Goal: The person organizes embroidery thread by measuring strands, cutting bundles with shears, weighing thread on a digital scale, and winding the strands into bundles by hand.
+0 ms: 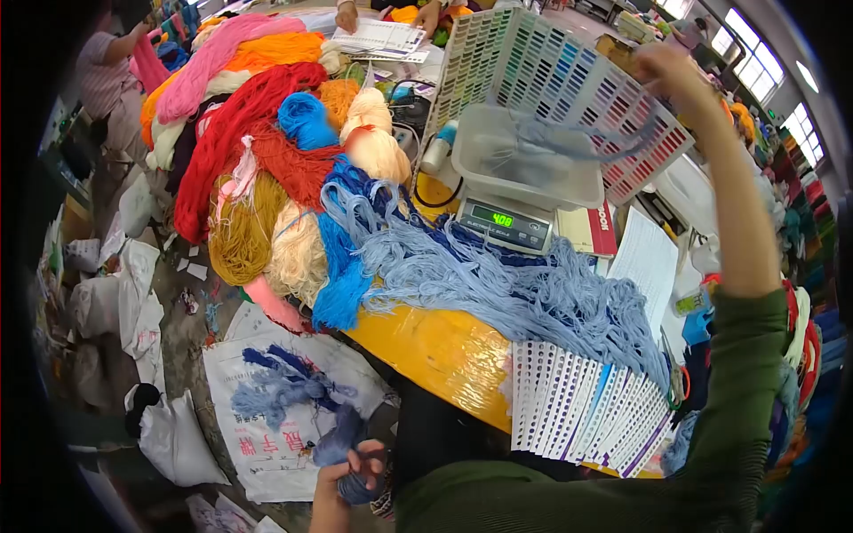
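Low in the view, my left hand (351, 471) is closed round a bundle of grey-blue yarn (342, 435). Below it on the floor side, more blue yarn lies on a white printed sack (267, 453). My right hand (662, 71) is raised at the upper right, fingers closed. A blurred loop of blue yarn (635, 147) runs from near that hand down into a clear plastic tub (498, 160). The tub stands on an electronic scale (502, 222) whose green display reads 408. Long light-blue skeins (462, 275) spread across the yellow table (426, 346) in front of the scale.
A white perforated basket (569, 89) stands tilted behind the tub. Punched cards (586, 400) line the table's front edge. Colourful skeins (258, 115) are heaped at left. Another person's hand (346, 16) touches papers at the back; a further person (111, 71) stands far left.
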Available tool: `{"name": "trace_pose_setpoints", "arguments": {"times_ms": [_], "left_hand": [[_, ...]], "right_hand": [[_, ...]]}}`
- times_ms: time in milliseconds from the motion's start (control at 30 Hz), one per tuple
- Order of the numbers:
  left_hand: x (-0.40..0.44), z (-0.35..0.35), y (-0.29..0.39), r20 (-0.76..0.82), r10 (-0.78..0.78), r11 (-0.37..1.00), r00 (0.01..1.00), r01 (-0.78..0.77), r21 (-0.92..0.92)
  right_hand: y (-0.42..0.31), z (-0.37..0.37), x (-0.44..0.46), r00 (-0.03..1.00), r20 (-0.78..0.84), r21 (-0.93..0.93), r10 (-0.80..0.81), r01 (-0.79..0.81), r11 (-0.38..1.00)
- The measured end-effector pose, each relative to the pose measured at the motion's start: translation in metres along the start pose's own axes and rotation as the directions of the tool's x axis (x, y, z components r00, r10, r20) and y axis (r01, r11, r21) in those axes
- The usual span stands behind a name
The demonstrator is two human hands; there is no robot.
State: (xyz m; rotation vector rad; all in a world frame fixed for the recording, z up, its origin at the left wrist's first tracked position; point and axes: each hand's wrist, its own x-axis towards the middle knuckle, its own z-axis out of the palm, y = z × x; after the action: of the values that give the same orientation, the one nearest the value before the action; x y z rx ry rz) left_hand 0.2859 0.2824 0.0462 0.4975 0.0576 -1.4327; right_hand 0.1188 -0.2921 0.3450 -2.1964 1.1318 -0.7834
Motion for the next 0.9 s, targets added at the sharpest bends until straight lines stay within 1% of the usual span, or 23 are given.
{"name": "trace_pose_setpoints", "arguments": {"times_ms": [67, 100, 133, 167, 200, 233, 267, 300, 333, 367, 433, 500, 567, 600, 633, 667, 700, 733, 800, 833, 867, 900], "left_hand": [[0.013, 0.014, 0.003, 0.124, -0.082, 0.997, 0.989, 0.081, 0.012], [0.018, 0.02, 0.005, 0.185, -0.12, 0.993, 0.975, 0.118, 0.019], [0.023, 0.027, 0.009, 0.208, -0.191, 0.982, 0.959, 0.189, 0.026], [0.027, 0.031, 0.01, 0.211, -0.205, 0.979, 0.956, 0.2, 0.043], [0.03, 0.034, 0.01, 0.213, -0.22, 0.975, 0.952, 0.212, 0.061], [0.034, 0.038, 0.01, 0.212, -0.239, 0.971, 0.948, 0.227, 0.079], [0.037, 0.048, 0.009, 0.102, -0.247, 0.956, 0.964, 0.225, 0.187], [0.041, 0.051, 0.005, 0.071, -0.226, 0.956, 0.971, 0.207, 0.209], [0.047, 0.05, -0.001, 0.041, -0.205, 0.954, 0.978, 0.19, 0.23], [0.052, 0.05, -0.008, 0.013, -0.184, 0.952, 0.983, 0.175, 0.251], [0.068, 0.059, -0.02, -0.072, -0.103, 0.944, 0.992, 0.12, 0.308], [0.088, 0.071, -0.036, -0.148, -0.02, 0.916, 0.989, 0.078, 0.394], [0.105, 0.081, -0.05, -0.099, 0.083, 0.861, 0.992, -0.021, 0.509], [0.111, 0.085, -0.055, -0.072, 0.133, 0.825, 0.989, -0.069, 0.562], [0.116, 0.09, -0.058, -0.048, 0.137, 0.81, 0.989, -0.084, 0.581], [0.12, 0.094, -0.061, -0.027, 0.142, 0.793, 0.99, -0.097, 0.601], [0.122, 0.097, -0.062, -0.008, 0.147, 0.775, 0.989, -0.11, 0.622], [0.124, 0.101, -0.063, -0.005, 0.121, 0.824, 0.993, -0.097, 0.558], [0.125, 0.105, -0.064, 0.011, 0.067, 0.906, 0.998, -0.066, 0.418], [0.124, 0.105, -0.064, 0.05, 0.06, 0.911, 0.997, -0.075, 0.407], [0.123, 0.105, -0.065, 0.089, 0.053, 0.916, 0.995, -0.084, 0.393], [0.122, 0.104, -0.065, 0.128, 0.048, 0.92, 0.991, -0.093, 0.38]], "right_hand": [[0.011, 0.062, -0.024, 0.998, 0.057, -0.284, 0.026, -0.008, 0.959], [0.016, 0.095, -0.05, 0.985, 0.084, -0.475, -0.149, 0.171, 0.864], [0.043, 0.118, -0.064, 0.941, 0.227, -0.456, -0.25, 0.33, 0.827], [0.07, 0.147, -0.077, 0.92, 0.379, -0.722, -0.1, 0.362, 0.59], [0.066, 0.159, -0.103, 0.921, 0.389, -0.734, 0.03, 0.29, 0.614], [0.102, 0.176, -0.114, 0.928, 0.37, -0.744, -0.039, 0.321, 0.586], [0.11, 0.18, -0.13, 0.938, 0.284, -0.639, -0.2, 0.34, 0.689], [0.108, 0.182, -0.144, 0.959, 0.118, -0.482, -0.259, 0.283, 0.829], [0.104, 0.184, -0.158, 0.96, -0.058, -0.292, -0.275, 0.247, 0.924], [0.101, 0.186, -0.173, 0.94, -0.234, -0.084, -0.247, 0.233, 0.969], [0.104, 0.191, -0.214, 0.981, -0.191, 0.056, -0.018, 0.029, 0.998], [0.116, 0.218, -0.259, 0.992, -0.103, 0.248, 0.078, -0.05, 0.967], [0.106, 0.239, -0.3, 0.992, -0.029, 0.23, -0.122, 0.125, 0.965], [0.093, 0.243, -0.317, 0.993, 0.032, 0.264, -0.112, 0.099, 0.959], [0.076, 0.242, -0.33, 0.99, 0.096, 0.299, -0.103, 0.07, 0.952], [0.064, 0.24, -0.338, 0.985, 0.173, 0.423, 0.021, -0.094, 0.901], [0.053, 0.238, -0.346, 0.955, 0.265, 0.527, 0.13, -0.257, 0.81], [0.042, 0.234, -0.352, 0.905, 0.365, 0.602, 0.218, -0.409, 0.686], [0.021, 0.216, -0.35, 0.843, 0.473, 0.611, 0.257, -0.524, 0.593], [0.017, 0.21, -0.348, 0.81, 0.52, 0.608, 0.27, -0.573, 0.549], [0.02, 0.213, -0.35, 0.835, 0.496, 0.672, 0.239, -0.543, 0.504], [0.016, 0.211, -0.35, 0.816, 0.528, 0.663, 0.237, -0.57, 0.485]]}}
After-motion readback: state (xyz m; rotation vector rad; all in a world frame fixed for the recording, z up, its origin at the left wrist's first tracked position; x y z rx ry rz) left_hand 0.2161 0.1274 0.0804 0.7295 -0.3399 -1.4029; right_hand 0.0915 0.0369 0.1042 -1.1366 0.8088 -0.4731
